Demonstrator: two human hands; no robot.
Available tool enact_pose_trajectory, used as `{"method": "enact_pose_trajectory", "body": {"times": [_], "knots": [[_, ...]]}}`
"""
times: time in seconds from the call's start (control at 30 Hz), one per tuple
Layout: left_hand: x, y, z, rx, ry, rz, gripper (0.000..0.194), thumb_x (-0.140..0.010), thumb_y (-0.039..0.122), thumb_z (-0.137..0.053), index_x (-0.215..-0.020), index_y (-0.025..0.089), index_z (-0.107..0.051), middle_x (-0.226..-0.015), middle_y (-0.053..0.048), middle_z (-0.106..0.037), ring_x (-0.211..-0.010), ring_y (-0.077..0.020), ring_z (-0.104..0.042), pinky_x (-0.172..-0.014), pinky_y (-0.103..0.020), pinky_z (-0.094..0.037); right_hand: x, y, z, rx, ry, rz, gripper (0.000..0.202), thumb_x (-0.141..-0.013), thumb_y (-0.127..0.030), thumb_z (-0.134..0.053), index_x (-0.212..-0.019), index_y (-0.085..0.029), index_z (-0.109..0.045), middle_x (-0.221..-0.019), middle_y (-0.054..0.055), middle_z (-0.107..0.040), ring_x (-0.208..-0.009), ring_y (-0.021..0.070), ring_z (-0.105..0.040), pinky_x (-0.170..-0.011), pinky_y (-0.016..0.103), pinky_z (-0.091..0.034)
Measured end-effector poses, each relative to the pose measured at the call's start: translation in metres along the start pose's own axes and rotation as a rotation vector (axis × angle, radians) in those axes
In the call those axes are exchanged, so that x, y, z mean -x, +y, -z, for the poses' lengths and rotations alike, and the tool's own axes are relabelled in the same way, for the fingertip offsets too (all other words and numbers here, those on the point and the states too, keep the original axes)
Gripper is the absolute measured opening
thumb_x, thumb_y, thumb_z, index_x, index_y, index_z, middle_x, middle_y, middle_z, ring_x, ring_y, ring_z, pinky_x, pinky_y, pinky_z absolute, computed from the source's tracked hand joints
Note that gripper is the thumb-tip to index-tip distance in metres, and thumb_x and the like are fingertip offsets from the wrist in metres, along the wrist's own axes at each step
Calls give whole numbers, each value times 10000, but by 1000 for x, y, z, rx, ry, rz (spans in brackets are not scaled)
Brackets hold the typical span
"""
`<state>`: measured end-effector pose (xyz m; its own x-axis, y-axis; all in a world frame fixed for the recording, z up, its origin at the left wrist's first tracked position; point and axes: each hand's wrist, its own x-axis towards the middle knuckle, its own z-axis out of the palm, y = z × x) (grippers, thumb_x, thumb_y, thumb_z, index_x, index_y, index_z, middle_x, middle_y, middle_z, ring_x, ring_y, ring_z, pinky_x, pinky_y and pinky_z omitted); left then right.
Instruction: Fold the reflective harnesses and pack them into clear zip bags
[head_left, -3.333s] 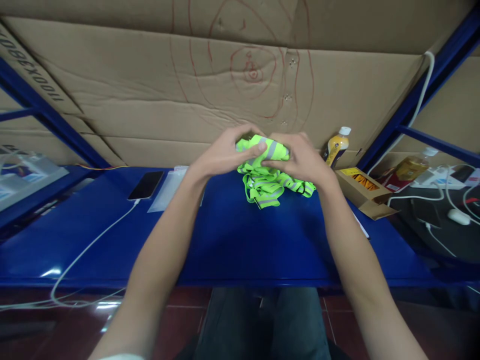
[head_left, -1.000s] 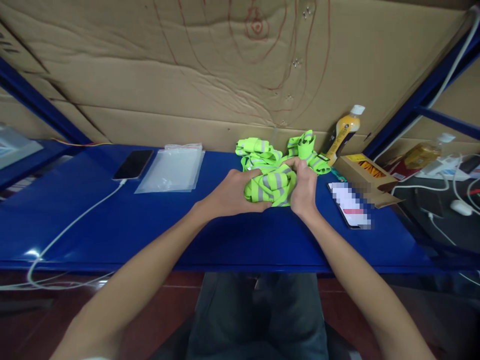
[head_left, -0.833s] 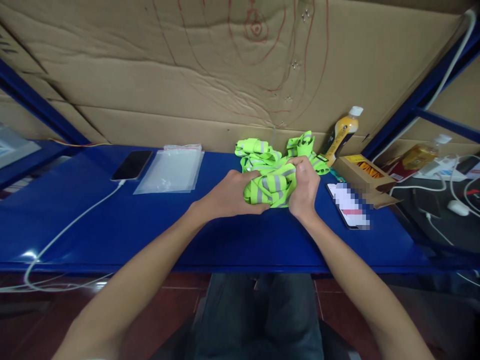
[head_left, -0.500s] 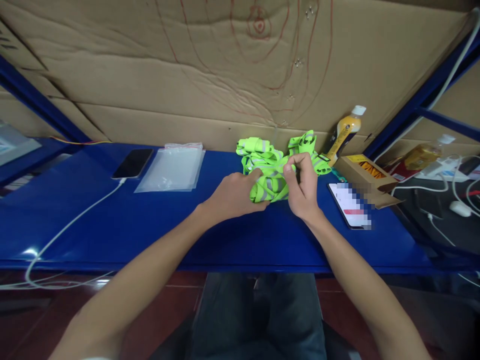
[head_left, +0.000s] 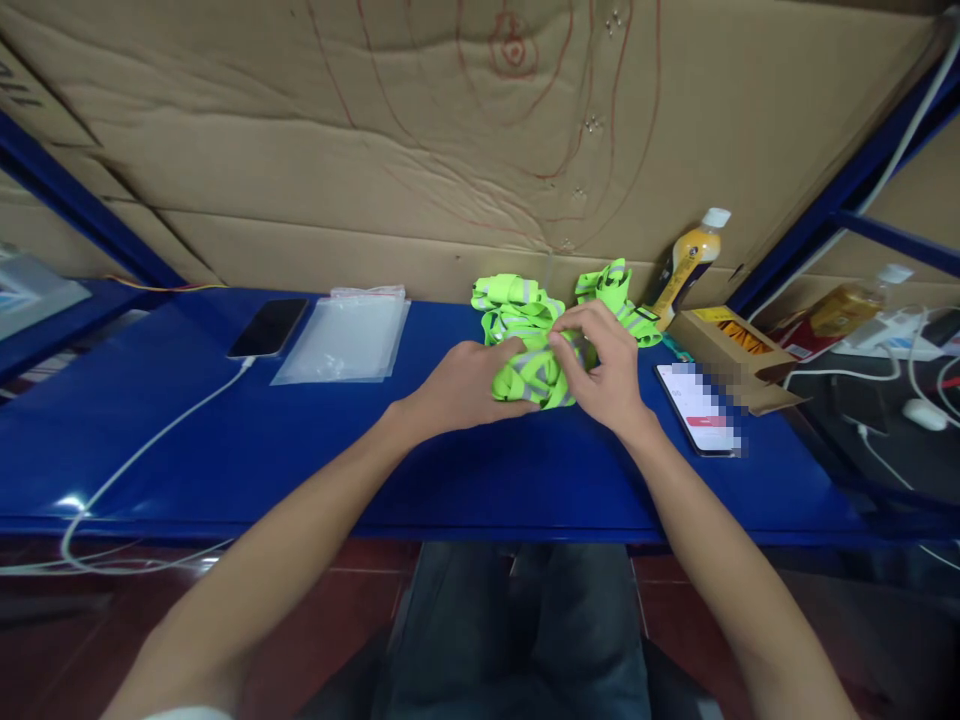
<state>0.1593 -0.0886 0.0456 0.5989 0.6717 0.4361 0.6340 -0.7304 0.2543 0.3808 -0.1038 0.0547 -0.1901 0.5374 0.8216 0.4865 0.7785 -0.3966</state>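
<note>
A bundle of neon green strap with grey reflective stripes (head_left: 536, 378) is between my two hands above the blue shelf. My left hand (head_left: 469, 388) grips it from the left, thumb on top and fingers below. On its right side, my right hand (head_left: 600, 358) has thumb and index finger pinched on the strap at the bundle's top. Just behind lies a second green strap bundle (head_left: 514, 294), and another green strap bundle (head_left: 611, 285) sits behind my right hand, its lower part reaching toward the bottle.
Clear plastic bags (head_left: 341, 337) and a dark phone (head_left: 268, 328) on a white cable lie left. To the right are a lit phone (head_left: 694, 410), an open cardboard box (head_left: 731, 345) and a yellow drink bottle (head_left: 688, 265). A cardboard wall (head_left: 337, 180) stands behind.
My right hand has shifted left over the bundle, its thumb and index finger now nearer the bundle's middle. The held bundle has turned slightly and moved a little left.
</note>
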Motion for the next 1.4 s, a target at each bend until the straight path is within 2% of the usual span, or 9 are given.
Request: {"method": "enact_pose_trajectory", "body": {"times": [0.13,0.27,0.43,0.6,0.7,0.83,0.97,1.2,1.4], "knots": [[3,5,3,-84,-167,-145,549,-921,583,-815,-1289,198,-682,-958,-61,-826,-878,-307,-806,-700,-317,-465,0,10,-1,-166,-70,-208,285,-1072,-459,-601,-899,-232,-590,-795,9,-584,-711,165,-524,-670,341,-422],[5,8,0,-93,-210,-237,509,-903,530,-859,-1256,198,-706,-1005,-57,-832,-903,-307,-807,-678,-317,-449,2,14,-7,-142,32,-320,320,-1051,-507,-627,-888,-234,-589,-685,-33,-457,-605,134,-409,-589,320,-330],[6,14,-1,38,-211,-257,362,-844,474,-898,-1022,218,-714,-825,-6,-770,-781,-252,-766,-631,-294,-402,-1,10,-13,-155,64,-391,444,-1013,-656,-660,-877,-240,-589,-611,-56,-418,-554,123,-373,-560,308,-303],[8,24,3,394,-205,-218,313,-841,448,-869,-838,208,-669,-723,27,-695,-659,-160,-653,-605,-256,-405,-7,7,-13,-466,-242,-589,667,-833,-869,-741,-740,-232,-567,-539,-67,-381,-503,107,-345,-512,295,-247],[7,27,4,624,-141,-154,352,-783,453,-933,-876,185,-724,-733,26,-687,-691,-156,-638,-621,-240,-443,-9,1,-12,-687,-297,-652,724,-795,-925,-721,-691,-225,-571,-568,-55,-407,-517,107,-406,-528,294,-332],[4,24,3,942,-63,-42,349,-748,363,-983,-963,168,-789,-781,19,-721,-696,-148,-640,-679,-247,-525,-7,-8,-12,-726,-57,-687,735,-837,-915,-689,-629,-218,-578,-596,-22,-498,-555,117,-496,-570,300,-419],[-2,14,1,1108,124,32,408,-705,324,-1015,-1029,172,-819,-888,-22,-782,-730,-161,-679,-687,-254,-568,-1,-13,-21,-730,144,-807,705,-859,-931,-635,-754,-235,-689,-713,18,-671,-715,194,-671,-669,337,-548],[-6,9,-7,1034,351,210,428,-758,437,-993,-1020,164,-793,-854,-33,-774,-662,-151,-645,-618,-258,-557,5,-10,-35,-844,150,-741,676,-973,-873,-450,-955,-279,-771,-1016,71,-815,-1173,322,-764,-960,492,-636],[-3,8,-12,733,482,264,478,-833,528,-922,-1087,158,-761,-957,-64,-790,-812,-198,-703,-748,-291,-572,12,-8,-42,-822,85,-698,574,-908,-795,-707,-1137,-270,-742,-1115,59,-809,-1153,299,-767,-962,464,-653]]}}
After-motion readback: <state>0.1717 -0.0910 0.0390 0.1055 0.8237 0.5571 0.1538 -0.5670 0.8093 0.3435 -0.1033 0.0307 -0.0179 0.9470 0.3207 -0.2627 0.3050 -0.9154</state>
